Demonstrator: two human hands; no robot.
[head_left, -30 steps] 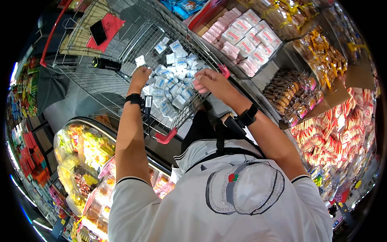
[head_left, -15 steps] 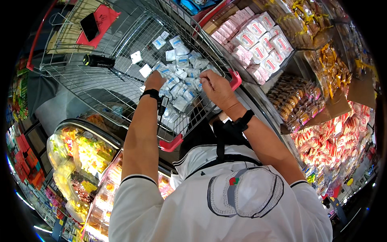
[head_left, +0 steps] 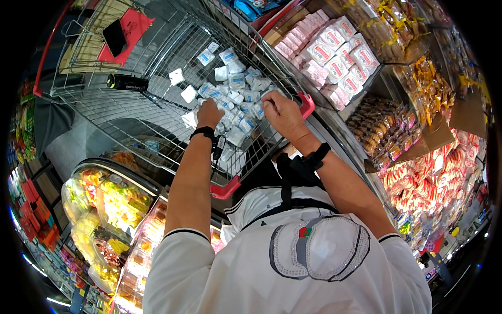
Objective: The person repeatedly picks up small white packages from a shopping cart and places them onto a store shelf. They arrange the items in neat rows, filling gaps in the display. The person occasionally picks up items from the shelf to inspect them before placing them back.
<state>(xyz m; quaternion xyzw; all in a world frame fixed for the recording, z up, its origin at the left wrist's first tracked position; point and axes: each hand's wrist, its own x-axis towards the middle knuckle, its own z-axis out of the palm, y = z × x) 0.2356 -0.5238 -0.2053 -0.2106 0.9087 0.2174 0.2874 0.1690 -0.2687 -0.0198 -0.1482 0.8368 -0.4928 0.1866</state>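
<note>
A heap of small white packets with blue print (head_left: 236,80) lies inside a wire shopping cart (head_left: 149,115). My left hand (head_left: 210,115) reaches down over the near left side of the heap, its fingers curled and their tips hidden from above. Next to that hand are white packets (head_left: 189,94) at the heap's left edge. At the heap's right edge, beside the red corner of the cart, is my right hand (head_left: 282,112). Its fingers bend inward toward the thumb, touching or just above the packets. Whether either hand grips a packet cannot be seen.
A phone (head_left: 114,38) lies on a red sheet (head_left: 135,31) at the cart's far left, with a black cylindrical item (head_left: 127,82) nearby. On the right stand bins of pink-and-white packs (head_left: 334,55) and wrapped snacks (head_left: 379,128). Lit food displays (head_left: 110,199) fill the lower left.
My left hand has moved slightly right and toward me over the packets. My right hand stays almost in place. The near red cart corner has shifted a little to the right.
</note>
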